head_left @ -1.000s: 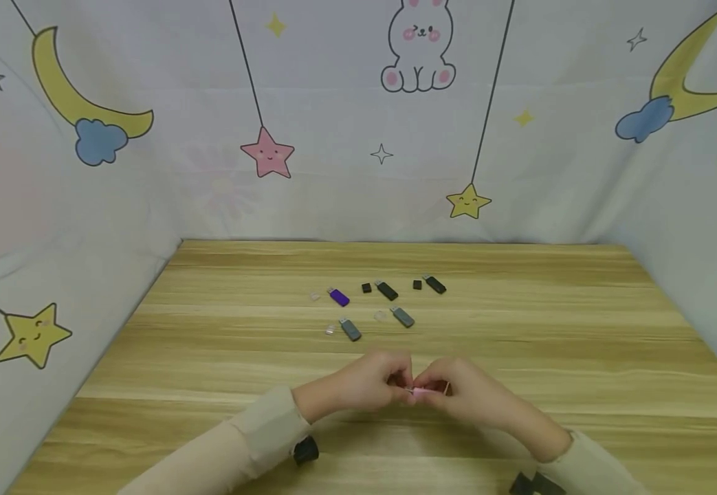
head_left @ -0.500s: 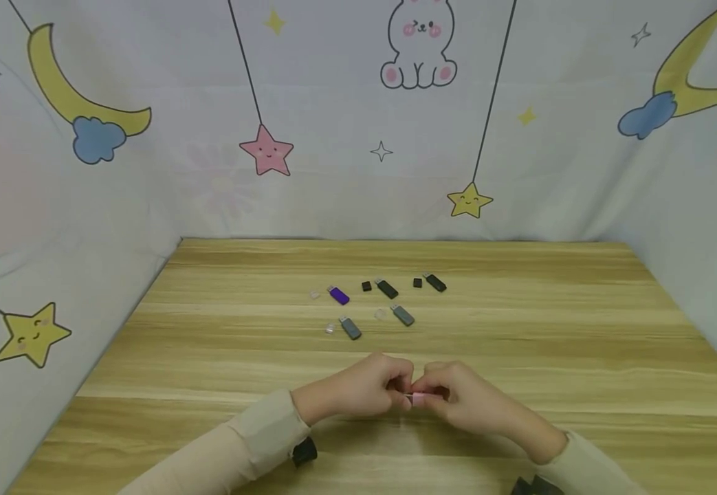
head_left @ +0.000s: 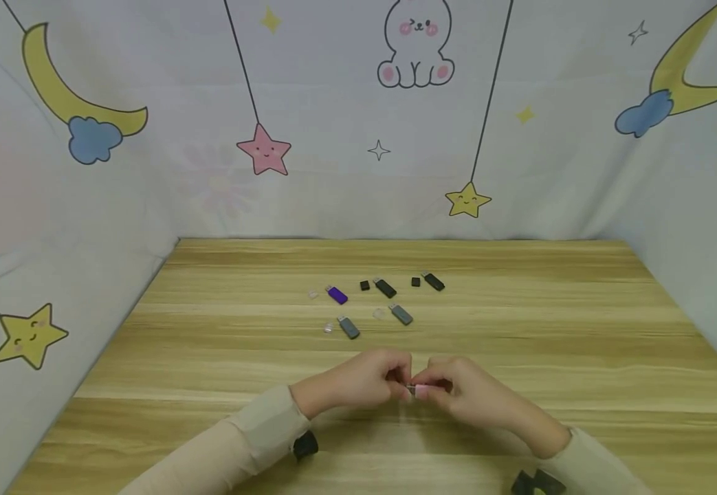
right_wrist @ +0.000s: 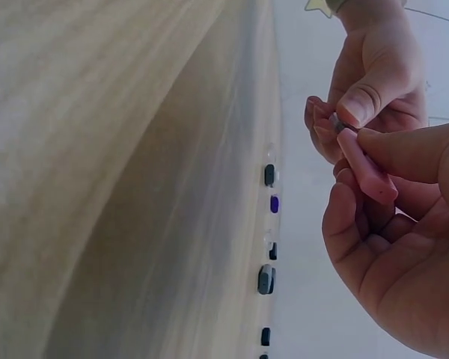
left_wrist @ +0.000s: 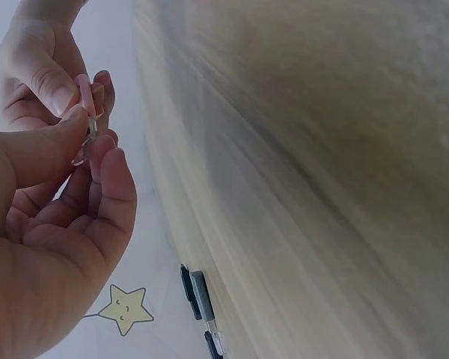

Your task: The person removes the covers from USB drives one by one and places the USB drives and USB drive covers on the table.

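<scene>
In the head view both hands meet over the near part of the table. My right hand (head_left: 478, 395) pinches a pink USB flash drive (right_wrist: 368, 173) by its body, between thumb and fingers. The drive's metal plug (right_wrist: 343, 123) points at my left hand (head_left: 367, 381). Between thumb and fingertips, that left hand pinches a small clear cap (left_wrist: 79, 158) at the plug end; the fingers hide most of it. Whether the cap sits over the plug I cannot tell.
Beyond the hands on the wooden table (head_left: 550, 309) lie a purple flash drive (head_left: 337, 295), two grey drives, one a grey drive (head_left: 348, 327) at front, and two black drives, one a black drive (head_left: 385, 287). Small clear and black caps (head_left: 365, 285) lie beside them. Printed cloth walls stand behind and alongside.
The pink drive has shifted and turned slightly between my fingers, and less of its body shows than a second ago. Both hands stay together; the drives on the table have not moved.
</scene>
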Tool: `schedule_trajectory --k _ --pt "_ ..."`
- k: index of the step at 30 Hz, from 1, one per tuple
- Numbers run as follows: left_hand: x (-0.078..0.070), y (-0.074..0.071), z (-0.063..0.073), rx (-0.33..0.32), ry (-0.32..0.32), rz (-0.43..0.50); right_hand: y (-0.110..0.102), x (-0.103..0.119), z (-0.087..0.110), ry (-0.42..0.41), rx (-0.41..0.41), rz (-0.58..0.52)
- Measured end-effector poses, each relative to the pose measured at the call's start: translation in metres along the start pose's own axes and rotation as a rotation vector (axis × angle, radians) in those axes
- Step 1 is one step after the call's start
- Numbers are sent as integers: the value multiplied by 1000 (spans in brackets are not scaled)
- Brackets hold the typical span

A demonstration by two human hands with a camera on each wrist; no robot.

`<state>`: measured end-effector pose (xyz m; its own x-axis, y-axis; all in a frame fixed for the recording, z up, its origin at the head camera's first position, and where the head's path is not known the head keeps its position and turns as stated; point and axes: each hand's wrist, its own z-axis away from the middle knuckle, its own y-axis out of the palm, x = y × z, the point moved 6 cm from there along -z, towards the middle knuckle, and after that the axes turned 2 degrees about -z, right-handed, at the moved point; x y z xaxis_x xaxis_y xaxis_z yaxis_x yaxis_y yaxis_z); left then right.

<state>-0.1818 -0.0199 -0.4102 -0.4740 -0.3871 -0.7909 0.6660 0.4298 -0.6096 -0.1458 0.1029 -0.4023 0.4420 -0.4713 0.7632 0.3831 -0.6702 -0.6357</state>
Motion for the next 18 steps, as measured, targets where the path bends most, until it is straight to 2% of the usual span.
schedule_trajectory --k 8,18 --pt "-3 -10 -9 -24 4 -31 -14 0 -6 21 5 34" --pt "-16 -34 -22 -73 70 -64 -41 0 -16 -40 -12 43"
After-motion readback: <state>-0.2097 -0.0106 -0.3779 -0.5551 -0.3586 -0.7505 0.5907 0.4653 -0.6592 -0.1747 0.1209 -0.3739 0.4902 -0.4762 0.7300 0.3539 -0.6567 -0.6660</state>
